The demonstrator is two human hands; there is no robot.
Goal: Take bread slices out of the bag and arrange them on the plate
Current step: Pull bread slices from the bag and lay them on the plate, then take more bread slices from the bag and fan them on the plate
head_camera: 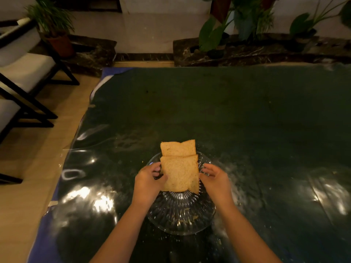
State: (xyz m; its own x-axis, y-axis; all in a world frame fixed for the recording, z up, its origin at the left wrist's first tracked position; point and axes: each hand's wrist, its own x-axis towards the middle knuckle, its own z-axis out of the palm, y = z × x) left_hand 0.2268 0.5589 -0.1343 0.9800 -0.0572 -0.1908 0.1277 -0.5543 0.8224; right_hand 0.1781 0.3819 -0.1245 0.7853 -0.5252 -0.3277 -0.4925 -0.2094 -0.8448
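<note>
A dim room with potted plants (51,23) along the far wall and dark-framed chairs (22,73) at your left surrounds a worktop (247,120) covered in dark green cloth under glossy clear plastic that throws back bright glare. Near you on it sits a ribbed clear glass plate (180,215), scattered with crumbs. Two brown bread slices lie across its far half: the far slice (177,148) overhangs the rim, and the near slice (180,175) overlaps it and is being set down. Your left hand (149,180) pinches the near slice's left edge, thumb on top and fingers beneath; your right hand (215,179) is held open with fingers spread, at the slice's right edge, and contact there cannot be confirmed. Judge the bread as very light, soft and floppy, quick to tear or shed crumbs, so take each slice by opposite crust edges with gentle pressure and support it underneath. The glass plate looks heavy, smooth and breakable, and may slide on the slick plastic. No bag is in view. No brand, label or readable writing appears anywhere.
</note>
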